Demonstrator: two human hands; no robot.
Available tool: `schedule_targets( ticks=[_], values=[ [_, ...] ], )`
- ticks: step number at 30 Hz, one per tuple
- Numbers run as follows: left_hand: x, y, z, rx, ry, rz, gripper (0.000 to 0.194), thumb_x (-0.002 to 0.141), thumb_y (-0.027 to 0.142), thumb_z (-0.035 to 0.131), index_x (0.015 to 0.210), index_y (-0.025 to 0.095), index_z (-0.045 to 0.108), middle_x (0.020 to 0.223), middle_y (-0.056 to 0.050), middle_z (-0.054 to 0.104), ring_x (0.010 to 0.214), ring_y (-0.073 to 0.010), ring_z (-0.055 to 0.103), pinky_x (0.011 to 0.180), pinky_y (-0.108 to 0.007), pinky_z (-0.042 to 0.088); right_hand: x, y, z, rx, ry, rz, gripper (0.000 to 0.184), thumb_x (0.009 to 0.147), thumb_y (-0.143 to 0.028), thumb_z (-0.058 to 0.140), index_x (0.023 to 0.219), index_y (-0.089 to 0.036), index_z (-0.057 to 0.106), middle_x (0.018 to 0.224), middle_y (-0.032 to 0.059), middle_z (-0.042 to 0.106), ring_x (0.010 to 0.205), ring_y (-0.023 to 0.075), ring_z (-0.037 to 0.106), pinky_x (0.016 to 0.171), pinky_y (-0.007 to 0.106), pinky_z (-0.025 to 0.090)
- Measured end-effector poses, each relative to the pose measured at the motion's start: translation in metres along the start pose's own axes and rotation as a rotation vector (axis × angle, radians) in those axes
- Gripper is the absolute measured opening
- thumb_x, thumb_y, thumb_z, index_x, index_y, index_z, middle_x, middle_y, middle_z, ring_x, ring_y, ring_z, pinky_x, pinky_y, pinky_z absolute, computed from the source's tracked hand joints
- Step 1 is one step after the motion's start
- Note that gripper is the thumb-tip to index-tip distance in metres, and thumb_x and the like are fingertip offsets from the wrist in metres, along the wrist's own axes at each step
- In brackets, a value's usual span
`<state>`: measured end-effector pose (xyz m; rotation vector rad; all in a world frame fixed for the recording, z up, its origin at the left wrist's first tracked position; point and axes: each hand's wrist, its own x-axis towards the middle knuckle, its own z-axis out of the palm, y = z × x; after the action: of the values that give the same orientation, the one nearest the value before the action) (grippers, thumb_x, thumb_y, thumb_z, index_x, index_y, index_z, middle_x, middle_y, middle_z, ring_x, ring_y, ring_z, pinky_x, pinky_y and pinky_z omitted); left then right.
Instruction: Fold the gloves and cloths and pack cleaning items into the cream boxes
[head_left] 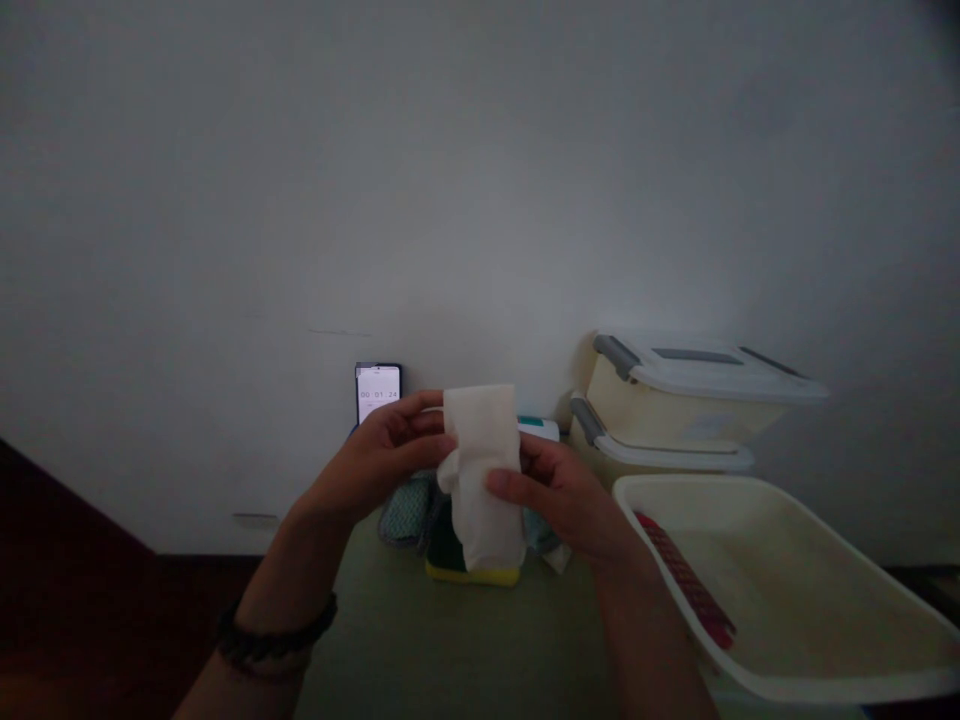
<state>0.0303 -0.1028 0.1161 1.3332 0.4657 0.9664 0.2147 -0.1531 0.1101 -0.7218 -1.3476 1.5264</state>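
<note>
A white folded cloth or tissue (486, 500) hangs upright between my hands, above the table. My left hand (382, 450) pinches its left edge, thumb in front and the other fingers behind. From the right side my right hand (559, 490) grips it, with the thumb pressed on its front face. Below and partly hidden by it lies a sponge (474, 575), yellow underneath with a dark green top. Beside that, under my left hand, is a blue-green textured pad (407, 512) with a grey edge.
A phone (379, 392) showing a timer leans on the wall. At the right, two lidded storage boxes (675, 420) are stacked behind a cream basin (817, 690), which holds a red patterned item (686, 580). The greenish tabletop (450, 650) extends toward me.
</note>
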Motion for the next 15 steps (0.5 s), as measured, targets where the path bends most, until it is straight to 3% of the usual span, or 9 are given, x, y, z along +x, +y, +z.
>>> schedule_targets(
  ticks=[5,11,15],
  values=[
    [0.002,0.002,0.004,0.126,0.072,0.062,0.038,0.068,0.009,0.07,0.102,0.014,0.056,0.096,-0.008,0.07,0.085,-0.0174,0.066,0.074,-0.026,0.052,0.001,0.001,0.0,-0.162,0.007,-0.001,0.023,0.076,-0.032,0.064,0.096,-0.02,0.064,0.091,0.0019,0.069,0.081,0.0141,0.064,0.07,0.024,0.051],
    [0.003,0.003,0.011,0.194,0.091,0.117,0.032,0.069,0.013,0.07,0.098,0.015,0.056,0.088,-0.004,0.07,0.077,-0.0146,0.065,0.066,-0.023,0.051,0.004,0.001,0.0,-0.327,0.102,-0.045,0.026,0.081,-0.038,0.057,0.095,-0.018,0.064,0.088,0.0028,0.069,0.077,0.0148,0.063,0.067,0.025,0.05],
    [0.004,0.0,0.013,0.23,0.2,0.161,0.027,0.065,0.013,0.072,0.088,0.015,0.058,0.083,-0.002,0.068,0.076,-0.0132,0.064,0.066,-0.022,0.052,0.003,0.001,-0.001,-0.384,0.156,-0.034,0.027,0.08,-0.04,0.058,0.092,-0.018,0.065,0.086,0.0032,0.069,0.075,0.0163,0.063,0.065,0.027,0.051]
  ],
)
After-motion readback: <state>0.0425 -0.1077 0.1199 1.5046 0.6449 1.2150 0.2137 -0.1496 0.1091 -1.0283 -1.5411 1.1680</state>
